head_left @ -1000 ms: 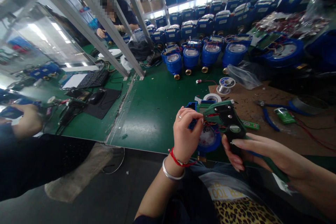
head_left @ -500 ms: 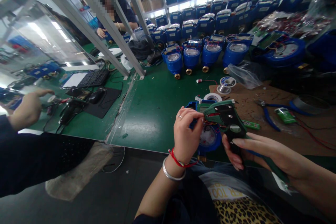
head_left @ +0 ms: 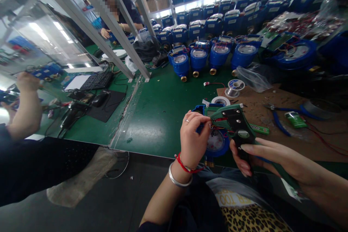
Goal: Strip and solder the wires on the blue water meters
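– State the grip of the right hand.
– Closed around the handles of a green-and-black wire stripper; how far they are squeezed cannot be told.
– And the left hand?
– Thumb and forefinger drawn together at the stripper's nose; what, if anything, lies between them cannot be told.
– Location of the round blue meter?
– Under the stripper's nose, at the near edge of the green bench. A white ring-shaped tape roll lies just beyond it, farther from that edge.
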Motion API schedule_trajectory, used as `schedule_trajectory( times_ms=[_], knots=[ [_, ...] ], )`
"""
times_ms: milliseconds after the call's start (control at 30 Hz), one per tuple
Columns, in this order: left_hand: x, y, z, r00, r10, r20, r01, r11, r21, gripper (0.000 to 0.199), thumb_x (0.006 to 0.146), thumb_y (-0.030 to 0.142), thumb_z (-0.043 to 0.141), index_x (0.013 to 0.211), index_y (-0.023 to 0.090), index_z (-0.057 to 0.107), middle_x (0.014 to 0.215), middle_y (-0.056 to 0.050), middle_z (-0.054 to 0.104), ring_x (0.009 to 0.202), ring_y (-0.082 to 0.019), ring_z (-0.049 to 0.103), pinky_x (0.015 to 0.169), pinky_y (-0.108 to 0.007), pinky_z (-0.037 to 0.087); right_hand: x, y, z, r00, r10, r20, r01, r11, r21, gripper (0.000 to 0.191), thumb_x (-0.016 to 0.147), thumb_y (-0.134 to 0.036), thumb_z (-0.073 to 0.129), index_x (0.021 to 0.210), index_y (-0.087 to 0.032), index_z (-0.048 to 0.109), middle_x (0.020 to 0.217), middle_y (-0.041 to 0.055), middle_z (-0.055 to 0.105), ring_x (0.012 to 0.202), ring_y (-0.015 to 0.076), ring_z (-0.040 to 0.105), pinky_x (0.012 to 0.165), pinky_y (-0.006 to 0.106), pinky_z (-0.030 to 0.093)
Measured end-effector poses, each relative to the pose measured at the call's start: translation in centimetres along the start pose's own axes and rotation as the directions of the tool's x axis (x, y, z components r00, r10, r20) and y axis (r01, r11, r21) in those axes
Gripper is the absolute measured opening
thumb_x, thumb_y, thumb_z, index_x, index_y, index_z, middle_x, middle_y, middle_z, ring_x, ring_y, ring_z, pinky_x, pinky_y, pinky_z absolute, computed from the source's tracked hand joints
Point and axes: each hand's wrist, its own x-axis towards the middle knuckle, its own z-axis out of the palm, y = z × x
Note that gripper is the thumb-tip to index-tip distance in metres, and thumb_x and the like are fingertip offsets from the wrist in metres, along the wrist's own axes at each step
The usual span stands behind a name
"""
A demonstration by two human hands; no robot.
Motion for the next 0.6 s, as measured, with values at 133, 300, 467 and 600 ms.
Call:
schedule_trajectory(
  times_ms=[133, 300, 467, 600],
  knots=[
    [-0.07, -0.23, 0.06, 1.000, 0.019, 0.001, -0.019, 1.000, -0.010, 0.009, 0.084, 0.011, 0.063, 0.081, 0.020, 0.063, 0.081, -0.001, 0.066, 0.082, -0.016, 0.059, 0.096, -0.042, 0.045, 0.18, -0.16, 0.17, 1.000, -0.001, -0.006, 0.001, 1.000, -0.007, 0.032, 0.090, -0.045, 0.054, 0.099, -0.015, 0.059, 0.073, 0.0047, 0.059, 0.068, 0.0176, 0.056, 0.067, 0.033, 0.044],
    [-0.19, -0.55, 0.03, 0.999, 0.037, 0.000, -0.037, 0.999, -0.020, 0.008, 0.084, 0.012, 0.064, 0.083, 0.019, 0.064, 0.083, -0.002, 0.066, 0.085, -0.016, 0.059, 0.096, -0.041, 0.046, 0.22, -0.20, 0.39, 1.000, 0.009, -0.019, -0.009, 1.000, 0.015, 0.031, 0.089, -0.045, 0.055, 0.096, -0.015, 0.058, 0.071, 0.0040, 0.058, 0.066, 0.0171, 0.056, 0.065, 0.033, 0.043],
    [-0.22, -0.66, 0.00, 0.999, 0.047, -0.001, -0.047, 0.999, -0.009, 0.007, 0.084, 0.012, 0.064, 0.084, 0.019, 0.064, 0.083, -0.001, 0.066, 0.085, -0.016, 0.059, 0.096, -0.041, 0.046, 0.11, -0.07, 0.51, 0.999, 0.014, -0.031, -0.012, 0.998, 0.057, 0.031, 0.087, -0.045, 0.057, 0.096, -0.015, 0.058, 0.070, 0.0037, 0.057, 0.064, 0.0165, 0.055, 0.064, 0.032, 0.042],
    [-0.23, -0.64, 0.02, 0.999, 0.037, -0.006, -0.037, 0.999, 0.001, 0.006, 0.085, 0.014, 0.062, 0.083, 0.020, 0.064, 0.083, -0.001, 0.066, 0.085, -0.016, 0.060, 0.096, -0.042, 0.046, 0.21, 0.13, 0.64, 1.000, -0.004, -0.025, 0.005, 0.998, 0.068, 0.030, 0.088, -0.044, 0.058, 0.095, -0.015, 0.058, 0.068, 0.0029, 0.057, 0.063, 0.0152, 0.054, 0.062, 0.030, 0.042]
  ],
)
